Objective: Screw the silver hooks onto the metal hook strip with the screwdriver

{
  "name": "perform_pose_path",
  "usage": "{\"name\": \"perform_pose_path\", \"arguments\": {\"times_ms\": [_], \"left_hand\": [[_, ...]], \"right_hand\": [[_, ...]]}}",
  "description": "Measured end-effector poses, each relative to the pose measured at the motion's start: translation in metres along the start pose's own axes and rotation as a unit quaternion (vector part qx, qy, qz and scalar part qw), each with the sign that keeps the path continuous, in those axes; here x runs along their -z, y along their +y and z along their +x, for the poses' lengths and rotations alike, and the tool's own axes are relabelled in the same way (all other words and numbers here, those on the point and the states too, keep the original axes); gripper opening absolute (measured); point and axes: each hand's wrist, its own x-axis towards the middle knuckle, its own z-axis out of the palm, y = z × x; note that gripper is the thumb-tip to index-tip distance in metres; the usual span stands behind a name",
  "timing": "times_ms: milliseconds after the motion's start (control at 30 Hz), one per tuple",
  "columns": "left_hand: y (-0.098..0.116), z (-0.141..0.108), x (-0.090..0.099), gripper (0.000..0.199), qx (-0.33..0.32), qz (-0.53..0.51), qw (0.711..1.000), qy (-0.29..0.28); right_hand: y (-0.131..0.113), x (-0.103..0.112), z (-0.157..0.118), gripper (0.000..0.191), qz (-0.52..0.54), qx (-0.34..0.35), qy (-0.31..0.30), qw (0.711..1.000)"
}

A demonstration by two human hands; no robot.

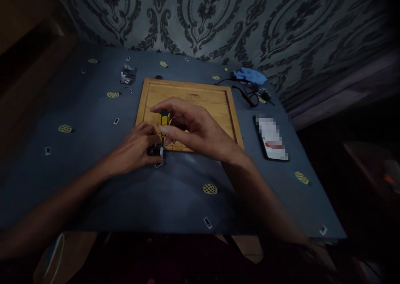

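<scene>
My right hand [200, 128] is closed round a yellow and black screwdriver [164, 118], its index finger reaching over the handle's top. The screwdriver stands upright, its shaft pointing down at a small dark part with a shiny metal face [161, 151]. That part is held between the thumb and fingers of my left hand [137, 146], at the near edge of a wooden panel with a raised frame [190, 94]. Small dark holes or marks show along the panel's near edge. Whether the screwdriver's tip sits in a screw is too small to tell.
Small metal pieces in clear packaging [127, 74] lie at the back left. Behind and right of the panel are a blue cloth [250, 75], dark-framed glasses [251, 100] and keys [265, 95]. A phone [271, 138] lies at the right. The patterned blue tablecloth [175, 205] reaches the wall.
</scene>
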Motion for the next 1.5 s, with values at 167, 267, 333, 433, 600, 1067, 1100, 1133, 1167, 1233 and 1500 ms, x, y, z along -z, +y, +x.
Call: {"name": "perform_pose_path", "arguments": {"times_ms": [167,267,333,433,600,1067,1100,1133,1167,1233,1500], "left_hand": [[-0.001,0.001,0.001,0.028,-0.002,0.014,1.000,-0.001],[-0.001,0.002,0.002,0.029,0.003,0.014,1.000,-0.011],[-0.001,0.002,0.001,0.031,-0.002,0.009,1.000,-0.009],[-0.002,0.002,0.001,0.031,-0.001,0.011,1.000,-0.006],[-0.001,0.002,0.004,0.034,0.007,0.006,1.000,-0.016],[0.001,0.002,0.004,0.037,0.017,0.008,1.000,-0.021],[0.001,0.002,0.004,0.037,0.016,0.011,1.000,-0.021],[0.001,0.002,0.004,0.038,0.016,0.013,1.000,-0.021],[0.000,0.002,0.004,0.038,0.017,0.015,1.000,-0.022],[0.001,0.002,0.004,0.037,0.018,0.017,0.999,-0.023],[0.000,0.003,0.005,0.033,0.015,0.005,1.000,-0.026]], "right_hand": [[-0.002,0.001,-0.001,0.013,0.008,0.016,0.002,1.000],[-0.001,-0.002,-0.001,0.025,-0.031,0.018,0.036,0.999],[0.000,-0.004,-0.001,0.030,-0.052,0.010,0.044,0.998],[0.002,-0.006,-0.001,0.030,-0.089,0.012,0.064,0.994],[0.004,-0.009,-0.004,0.026,-0.112,0.030,0.149,0.982],[0.004,-0.011,-0.005,0.029,-0.143,0.040,0.140,0.979],[0.004,-0.011,-0.005,0.028,-0.142,0.042,0.139,0.979],[0.004,-0.011,-0.004,0.028,-0.144,0.045,0.138,0.979],[0.004,-0.011,-0.004,0.028,-0.147,0.050,0.137,0.978],[0.005,-0.012,-0.004,0.027,-0.159,0.060,0.136,0.976],[0.006,-0.009,-0.003,0.021,-0.158,0.060,0.107,0.980]]}}
